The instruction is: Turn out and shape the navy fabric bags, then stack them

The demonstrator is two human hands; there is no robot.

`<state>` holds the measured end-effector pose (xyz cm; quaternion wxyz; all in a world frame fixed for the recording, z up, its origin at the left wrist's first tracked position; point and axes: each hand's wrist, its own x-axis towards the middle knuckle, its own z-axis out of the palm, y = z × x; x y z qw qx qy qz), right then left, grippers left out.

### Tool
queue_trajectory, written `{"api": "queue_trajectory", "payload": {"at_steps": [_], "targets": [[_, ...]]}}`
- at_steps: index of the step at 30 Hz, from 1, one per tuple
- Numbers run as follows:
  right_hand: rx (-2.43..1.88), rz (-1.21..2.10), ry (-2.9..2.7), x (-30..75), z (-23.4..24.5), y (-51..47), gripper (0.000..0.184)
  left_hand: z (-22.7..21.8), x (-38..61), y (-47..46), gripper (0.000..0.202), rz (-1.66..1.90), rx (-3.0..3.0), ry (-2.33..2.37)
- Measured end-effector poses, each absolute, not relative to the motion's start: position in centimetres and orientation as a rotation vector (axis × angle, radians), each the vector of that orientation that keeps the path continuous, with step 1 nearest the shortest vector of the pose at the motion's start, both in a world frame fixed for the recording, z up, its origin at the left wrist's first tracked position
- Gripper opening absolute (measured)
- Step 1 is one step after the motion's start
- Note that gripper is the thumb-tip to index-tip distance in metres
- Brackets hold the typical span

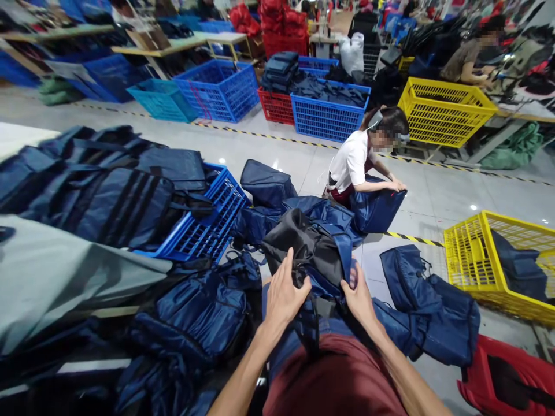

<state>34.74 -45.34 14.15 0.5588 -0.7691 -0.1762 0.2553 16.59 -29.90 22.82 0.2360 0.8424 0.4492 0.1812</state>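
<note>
A navy bag with a black lining (312, 245) rests on my lap, just in front of me. My left hand (284, 294) grips the black fabric at its lower left, fingers curled into the folds. My right hand (358, 294) pinches the blue edge of the same bag at its lower right. More navy bags (195, 312) lie piled to my left and another navy bag (427, 306) to my right on the floor.
A blue crate (208, 225) stacked with navy bags stands at left. A yellow crate (481, 254) holds a bag at right. A person in a white shirt (353, 162) kneels ahead over a navy bag. Blue, red and yellow crates line the back.
</note>
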Motion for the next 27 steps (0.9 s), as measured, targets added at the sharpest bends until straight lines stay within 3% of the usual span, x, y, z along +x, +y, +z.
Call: {"api": "queue_trajectory", "payload": {"at_steps": [3,6,13,18,22,27], "targets": [[-1.993,0.380,-0.764,37.1,17.5,-43.0,0.095,22.5,15.5,-29.1,0.089,0.481,2.359,1.223],[-2.116,0.409,-0.931,37.9,19.4,-38.0,0.085,21.3,14.6,-28.9,0.079,0.489,2.425,1.253],[-2.267,0.677,-0.993,39.2,16.5,-33.2,0.088,19.4,11.2,-28.8,0.076,0.717,2.711,0.980],[-1.904,1.017,-0.849,42.5,14.4,-37.4,0.072,19.1,10.3,-28.1,0.070,0.807,2.760,0.958],[-1.302,1.276,-0.415,40.4,12.8,-42.2,0.051,18.8,11.0,-27.5,0.065,0.758,2.568,1.141],[-0.854,1.081,-0.012,36.5,13.4,-43.9,0.032,20.7,11.2,-25.8,0.060,0.680,2.317,1.364]]}}
